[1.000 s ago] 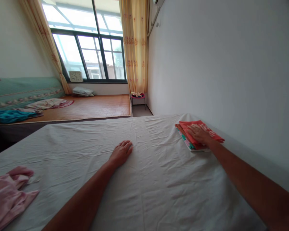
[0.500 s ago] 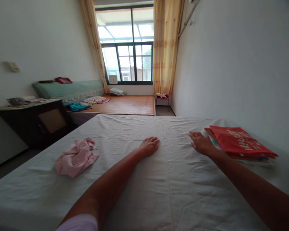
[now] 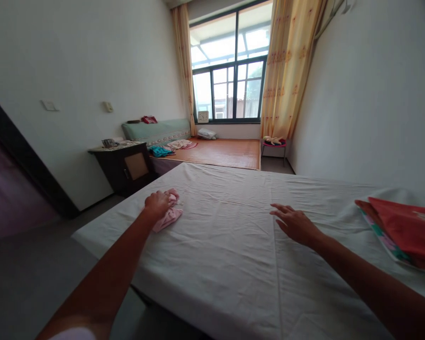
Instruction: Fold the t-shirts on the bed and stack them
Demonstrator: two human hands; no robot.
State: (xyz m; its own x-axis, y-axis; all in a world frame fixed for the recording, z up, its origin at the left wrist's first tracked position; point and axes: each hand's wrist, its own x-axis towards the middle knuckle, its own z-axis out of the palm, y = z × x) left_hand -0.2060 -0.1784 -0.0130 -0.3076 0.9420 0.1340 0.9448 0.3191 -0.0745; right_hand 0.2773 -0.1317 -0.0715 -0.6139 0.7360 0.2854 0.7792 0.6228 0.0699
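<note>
My left hand (image 3: 157, 204) is on the crumpled pink cloth (image 3: 169, 220) at the left part of the white-sheeted table or bed (image 3: 226, 226). Its fingers curl over the cloth's far side, and my hand and forearm cover part of it. Over the middle of the sheet is my right hand (image 3: 293, 223), fingers apart and holding nothing. To its right lies a folded stack with a red cloth (image 3: 407, 231) on top and a green-and-pink patterned layer below. The frame's right edge cuts off the stack.
Beyond the far edge stands a low bed with a brown mat (image 3: 226, 153), several cloths on its left side. A dark cabinet (image 3: 127, 165) is at the left, near the floor gap. A stool (image 3: 274, 141) stands below the curtain (image 3: 286, 66). The right wall is close.
My left hand has gone from the bare sheet leftward onto the pink cloth. My right hand is now farther from the red stack. The view has turned left.
</note>
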